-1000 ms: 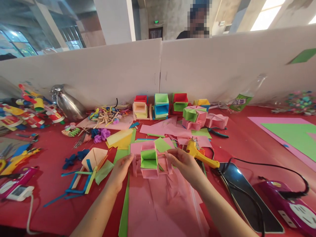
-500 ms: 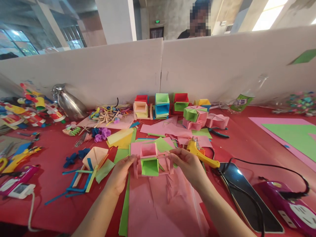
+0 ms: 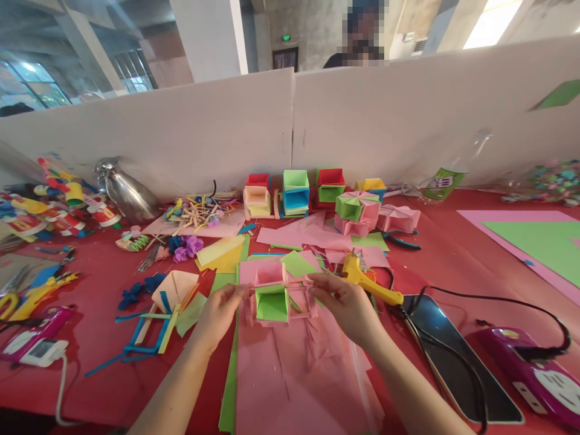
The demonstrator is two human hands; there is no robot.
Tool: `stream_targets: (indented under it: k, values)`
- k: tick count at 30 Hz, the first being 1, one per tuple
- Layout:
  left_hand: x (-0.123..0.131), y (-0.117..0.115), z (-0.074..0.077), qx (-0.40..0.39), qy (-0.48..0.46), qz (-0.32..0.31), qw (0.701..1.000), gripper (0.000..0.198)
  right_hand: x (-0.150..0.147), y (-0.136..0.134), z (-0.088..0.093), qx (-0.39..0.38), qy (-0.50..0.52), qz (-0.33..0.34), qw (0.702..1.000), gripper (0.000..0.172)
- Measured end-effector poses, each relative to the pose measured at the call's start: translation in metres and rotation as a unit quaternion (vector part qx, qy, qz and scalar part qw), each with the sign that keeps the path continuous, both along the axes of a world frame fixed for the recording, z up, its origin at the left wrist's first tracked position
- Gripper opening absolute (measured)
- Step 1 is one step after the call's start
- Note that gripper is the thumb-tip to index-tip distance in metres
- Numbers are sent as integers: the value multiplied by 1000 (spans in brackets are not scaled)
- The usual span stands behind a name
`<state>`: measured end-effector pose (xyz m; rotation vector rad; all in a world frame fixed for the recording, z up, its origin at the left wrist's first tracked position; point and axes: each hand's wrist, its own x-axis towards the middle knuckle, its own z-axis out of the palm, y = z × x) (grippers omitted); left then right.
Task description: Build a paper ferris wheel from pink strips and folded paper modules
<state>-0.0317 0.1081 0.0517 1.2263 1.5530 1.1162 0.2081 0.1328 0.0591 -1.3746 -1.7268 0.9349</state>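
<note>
1. A pink-and-green paper box model is held at its left end by the fingers of the left hand and at its right end by those of the right hand.
2. Pink paper sheets are spread beneath it on the red desk.
3. A yellow glue gun is placed just beside a smartphone.
4. Folded paper boxes are lined up before a white partition.

Bare left forearm and bare right forearm extend forward, converging. Bare left hand and bare right hand apart, near level; thumb and forefinger pinched on each, fingertips turned inward.
</note>
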Motion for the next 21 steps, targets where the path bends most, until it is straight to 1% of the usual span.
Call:
stream_targets:
  k: [3,5,7,11,14,17,19,21]
  values:
    - [2,-1,10,32,137,-8,990,29,-1,-3,3,17,-33,-15,999,26]
    - [4,-2,14,40,182,-12,983,30,-2,-4,5,23,-44,-18,999,26]
    - [6,-1,16,38,174,-17,984,29,-3,-6,6,19,-37,-20,999,27]
    - [7,0,15,21,113,-18,993,27,-8,-6,4,-9,25,-46,999,22]
    - [6,1,9,17,90,-14,996,28,-10,-5,1,-37,84,-49,995,22]
    - [4,3,1,20,105,-13,994,29,-11,-4,1,-59,120,-50,990,23]
    - [4,2,-4,51,131,4,990,27,-11,-4,1,-66,125,-57,988,23]
    - [6,-2,-3,117,171,30,978,27,-10,-5,2,-69,124,-61,988,24]
